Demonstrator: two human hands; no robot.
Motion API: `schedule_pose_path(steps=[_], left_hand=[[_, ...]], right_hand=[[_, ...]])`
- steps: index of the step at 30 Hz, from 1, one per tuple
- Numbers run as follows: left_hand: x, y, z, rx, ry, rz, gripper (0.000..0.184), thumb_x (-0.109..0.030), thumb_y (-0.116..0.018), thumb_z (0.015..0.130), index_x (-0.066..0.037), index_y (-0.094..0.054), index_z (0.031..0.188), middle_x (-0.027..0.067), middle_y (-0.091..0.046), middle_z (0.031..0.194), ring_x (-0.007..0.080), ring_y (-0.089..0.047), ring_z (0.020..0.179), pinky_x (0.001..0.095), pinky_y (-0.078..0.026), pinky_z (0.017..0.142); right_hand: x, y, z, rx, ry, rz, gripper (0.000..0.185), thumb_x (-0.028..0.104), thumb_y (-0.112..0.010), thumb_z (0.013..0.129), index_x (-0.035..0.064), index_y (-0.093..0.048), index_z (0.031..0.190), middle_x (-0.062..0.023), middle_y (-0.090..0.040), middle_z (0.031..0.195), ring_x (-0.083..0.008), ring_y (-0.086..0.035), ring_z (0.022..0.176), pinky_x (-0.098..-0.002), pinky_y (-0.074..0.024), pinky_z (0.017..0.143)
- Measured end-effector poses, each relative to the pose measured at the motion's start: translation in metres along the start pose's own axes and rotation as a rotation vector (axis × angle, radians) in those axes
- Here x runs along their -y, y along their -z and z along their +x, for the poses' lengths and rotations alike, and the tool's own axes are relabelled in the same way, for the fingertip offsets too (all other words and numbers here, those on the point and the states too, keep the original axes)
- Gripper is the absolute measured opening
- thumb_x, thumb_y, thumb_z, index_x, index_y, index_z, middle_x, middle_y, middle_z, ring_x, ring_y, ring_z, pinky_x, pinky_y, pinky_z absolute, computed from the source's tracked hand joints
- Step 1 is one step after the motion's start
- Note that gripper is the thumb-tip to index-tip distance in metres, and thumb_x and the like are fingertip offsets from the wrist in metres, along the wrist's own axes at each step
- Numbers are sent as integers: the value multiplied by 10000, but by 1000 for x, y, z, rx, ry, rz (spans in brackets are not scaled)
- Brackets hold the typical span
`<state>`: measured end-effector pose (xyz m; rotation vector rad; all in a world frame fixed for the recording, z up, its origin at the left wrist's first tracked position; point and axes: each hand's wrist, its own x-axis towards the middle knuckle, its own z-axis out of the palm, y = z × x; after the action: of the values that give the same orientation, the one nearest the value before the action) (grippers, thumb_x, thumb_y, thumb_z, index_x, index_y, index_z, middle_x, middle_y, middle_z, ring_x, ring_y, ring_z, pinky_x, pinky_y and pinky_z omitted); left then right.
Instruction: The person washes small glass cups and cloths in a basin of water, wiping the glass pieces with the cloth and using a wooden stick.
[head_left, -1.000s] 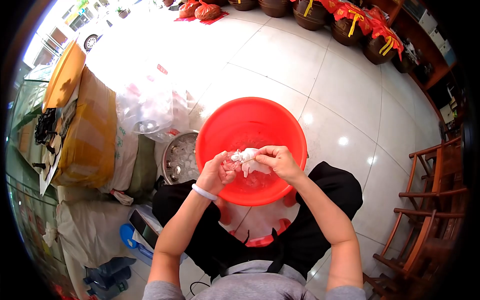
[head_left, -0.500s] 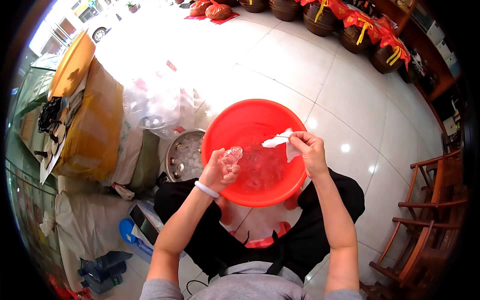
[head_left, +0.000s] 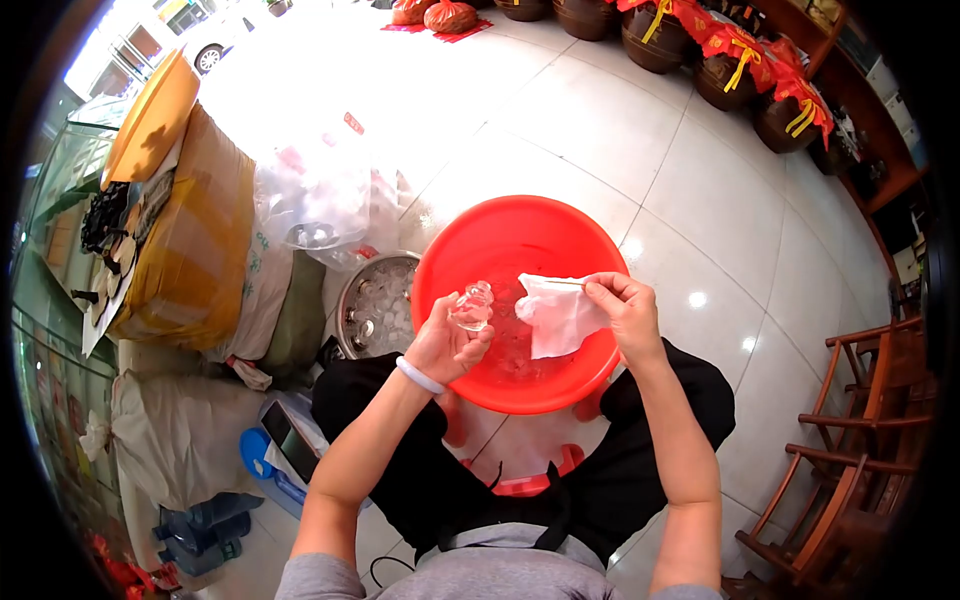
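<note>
Fingers of the left hand (head_left: 447,345) are half curled, with thumb and fingertips holding a clear glass (head_left: 472,306) over the 9 o'clock side of the red tub (head_left: 520,225); the palm is turned up and the forearm, ringed by a white bangle (head_left: 420,376), points to 1 o'clock. Right hand (head_left: 627,305): thumb and forefinger pinched together on the 2 o'clock corner of a white cloth (head_left: 560,320), which hangs over the tub's 3 o'clock side, with the forearm angled toward 11 o'clock.
</note>
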<state>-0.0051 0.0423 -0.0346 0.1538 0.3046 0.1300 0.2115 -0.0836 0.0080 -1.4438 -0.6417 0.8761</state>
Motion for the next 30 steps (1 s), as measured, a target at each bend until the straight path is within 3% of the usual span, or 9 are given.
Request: schedule_pose_path(steps=[2, 5, 9, 12, 13, 15, 18, 20, 30], left_hand=[[2, 0, 7, -443, -139, 111, 344, -318, -461, 871, -4, -494, 1008, 104, -540, 811, 192, -576, 707, 234, -477, 550], [-13, 39, 17, -413, -59, 344, 206, -114, -507, 831, -6, -496, 1006, 123, -553, 890, 239, -579, 886, 285, -498, 684], [-18, 60, 62, -748, -221, 565, 299, 115, -548, 699, 8, -547, 978, 158, -571, 873, 231, -593, 824, 320, -513, 673], [-27, 136, 103, -836, -14, 987, 196, -57, -665, 707, 15, -584, 871, 145, -611, 808, 283, -619, 785, 336, -504, 688], [-21, 145, 112, -829, 4, 987, 196, -57, -665, 707, 15, -584, 871, 145, -611, 808, 283, -619, 785, 336, -504, 688], [-6, 157, 129, -1014, -4, 1627, 211, -164, -685, 709, -42, -642, 876, 154, -640, 843, 282, -619, 842, 356, -494, 724], [14, 159, 150, -1221, 89, 1860, 185, -134, -661, 688, -97, -667, 870, 170, -628, 941, 319, -599, 892, 375, -480, 767], [17, 222, 160, -1171, 64, 1821, 186, -114, -654, 673, -98, -671, 857, 171, -629, 925, 314, -602, 885, 375, -480, 766], [11, 270, 160, -1084, -116, 1699, 161, 15, -575, 634, -69, -666, 736, 165, -635, 793, 301, -620, 804, 351, -482, 734]], right_hand=[[10, 5, 2, 1, -7, 27, 139, 103, -581, 828, -31, -618, 827, -24, -607, 725, -73, -544, 667, -203, -429, 627], [27, 13, 11, 37, 8, -36, 128, 96, -576, 830, -25, -615, 818, -22, -595, 703, -69, -535, 658, -200, -428, 610], [38, 16, 19, 92, 6, -119, 122, 88, -567, 831, -28, -605, 822, -27, -575, 654, -60, -501, 526, -203, -392, 453], [36, 19, 23, 105, 24, -119, 121, 84, -561, 833, -30, -601, 823, -30, -570, 645, -52, -481, 475, -205, -355, 389], [36, 20, 23, 103, 22, -134, 111, 69, -564, 821, -36, -599, 822, -56, -591, 663, -82, -532, 537, -222, -411, 461], [29, 23, 23, 71, 94, -189, 105, 62, -566, 814, -39, -596, 822, -74, -601, 677, -106, -554, 578, -238, -434, 511], [32, 36, 25, 58, 109, -283, 97, 47, -571, 795, -46, -588, 819, -117, -618, 724, -174, -596, 681, -278, -467, 643], [27, 42, 27, 37, 138, -313, 89, 44, -575, 790, -42, -586, 808, -115, -612, 725, -182, -592, 655, -271, -463, 618], [30, 41, 30, 118, 223, -387, 42, 8, -586, 773, -31, -571, 778, -126, -590, 726, -242, -590, 650, -295, -461, 587]])
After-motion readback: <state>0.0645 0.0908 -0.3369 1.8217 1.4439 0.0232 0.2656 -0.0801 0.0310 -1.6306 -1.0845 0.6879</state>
